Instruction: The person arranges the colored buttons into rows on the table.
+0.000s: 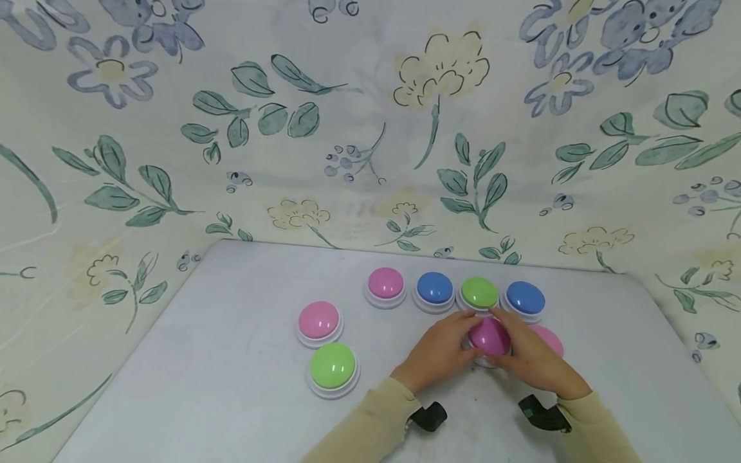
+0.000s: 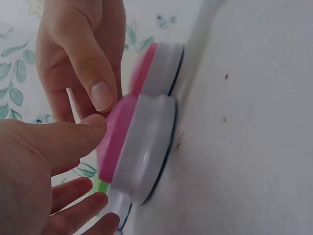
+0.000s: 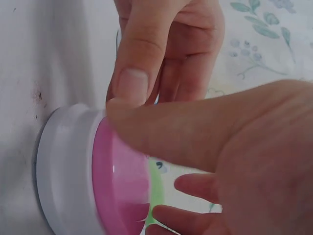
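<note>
Both hands surround a magenta dome push button (image 1: 489,337) with a white base, which sits on the white tabletop. My left hand (image 1: 442,350) holds its left side, thumb at the near edge and fingers curving round the back. On the other side my right hand (image 1: 535,357) holds it, thumb tip at the dome's edge (image 3: 120,171). The thumb tips nearly meet in the wrist views. Partly hidden behind the right hand is a pink push button (image 1: 548,339). Just beyond the fingers stands a green push button (image 1: 479,292).
Along the back are a pink button (image 1: 385,283), a blue button (image 1: 435,287) and another blue button (image 1: 525,297). To the left sit a pink button (image 1: 318,319) and a green button (image 1: 332,365). Floral fabric (image 1: 359,212) rises behind the table (image 1: 243,308).
</note>
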{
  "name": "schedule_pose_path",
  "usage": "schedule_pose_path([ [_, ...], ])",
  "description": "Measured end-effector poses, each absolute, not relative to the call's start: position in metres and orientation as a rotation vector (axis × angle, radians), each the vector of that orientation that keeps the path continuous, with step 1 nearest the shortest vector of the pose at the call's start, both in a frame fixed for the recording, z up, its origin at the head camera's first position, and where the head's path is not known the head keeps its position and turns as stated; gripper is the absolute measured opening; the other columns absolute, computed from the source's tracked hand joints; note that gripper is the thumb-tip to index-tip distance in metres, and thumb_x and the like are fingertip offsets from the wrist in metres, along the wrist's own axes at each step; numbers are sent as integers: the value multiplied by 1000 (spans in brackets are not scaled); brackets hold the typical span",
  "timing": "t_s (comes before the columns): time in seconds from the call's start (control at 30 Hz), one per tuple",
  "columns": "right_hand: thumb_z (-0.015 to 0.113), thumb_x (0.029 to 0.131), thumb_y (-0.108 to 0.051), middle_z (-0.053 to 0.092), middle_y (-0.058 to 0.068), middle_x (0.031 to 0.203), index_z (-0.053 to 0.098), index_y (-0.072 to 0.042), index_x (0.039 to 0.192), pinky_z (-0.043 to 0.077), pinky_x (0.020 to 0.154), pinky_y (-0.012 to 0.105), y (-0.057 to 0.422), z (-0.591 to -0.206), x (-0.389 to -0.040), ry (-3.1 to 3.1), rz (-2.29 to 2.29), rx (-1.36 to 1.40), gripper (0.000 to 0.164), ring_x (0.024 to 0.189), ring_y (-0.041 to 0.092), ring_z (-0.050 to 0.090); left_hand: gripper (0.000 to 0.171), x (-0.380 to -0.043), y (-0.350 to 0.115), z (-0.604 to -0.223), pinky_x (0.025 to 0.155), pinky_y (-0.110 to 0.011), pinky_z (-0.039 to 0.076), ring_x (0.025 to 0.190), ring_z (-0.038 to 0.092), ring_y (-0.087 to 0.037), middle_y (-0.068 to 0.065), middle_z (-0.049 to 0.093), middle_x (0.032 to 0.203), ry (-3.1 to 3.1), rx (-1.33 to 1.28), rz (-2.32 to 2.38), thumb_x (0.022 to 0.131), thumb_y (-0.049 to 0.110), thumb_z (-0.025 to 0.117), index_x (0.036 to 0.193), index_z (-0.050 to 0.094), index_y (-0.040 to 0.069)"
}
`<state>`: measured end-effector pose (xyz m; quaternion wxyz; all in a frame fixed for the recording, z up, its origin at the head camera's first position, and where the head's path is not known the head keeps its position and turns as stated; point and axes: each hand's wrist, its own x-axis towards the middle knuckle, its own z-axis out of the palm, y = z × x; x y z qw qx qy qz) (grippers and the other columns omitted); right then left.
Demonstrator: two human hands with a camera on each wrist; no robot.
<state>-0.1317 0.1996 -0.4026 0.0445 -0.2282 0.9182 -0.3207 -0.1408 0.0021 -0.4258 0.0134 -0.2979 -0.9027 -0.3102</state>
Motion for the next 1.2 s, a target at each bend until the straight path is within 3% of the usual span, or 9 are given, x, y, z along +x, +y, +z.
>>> schedule_pose_path([
  [0.2, 78, 86, -7, 44, 32, 145, 38, 9, 146, 48, 97, 63, 192, -399, -128, 2850, -1042, -646, 73, 130, 51, 46, 55, -136, -15, -417, 115, -34, 37, 140, 44, -19, -6, 50, 151, -2848, -907, -926, 96, 29, 70, 145, 54, 11],
  [0.53, 79, 86, -11, 50, 24, 145, 45, 0, 146, 52, 95, 59, 164, -402, -121, 2888, -1136, -602, 69, 129, 45, 51, 54, -123, -56, -400, 115, -38, 37, 140, 45, -24, -8, 49, 152, -2836, -912, -907, 95, 26, 71, 144, 55, 9],
  [0.8, 79, 86, -11, 47, 25, 148, 42, 3, 147, 42, 105, 63, 145, -405, -120, 2918, -1207, -649, 72, 134, 46, 46, 53, -112, -89, -391, 113, -41, 40, 139, 45, -24, -7, 50, 150, -2822, -862, -917, 94, 27, 72, 142, 57, 10],
  [1.2, 83, 83, -11, 48, 22, 147, 43, 0, 148, 52, 98, 55, 107, -413, -114, 2938, -1230, -602, 77, 122, 42, 56, 54, -99, -128, -388, 111, -45, 43, 138, 47, -26, -5, 52, 149, -2835, -666, -959, 91, 26, 75, 141, 58, 12],
])
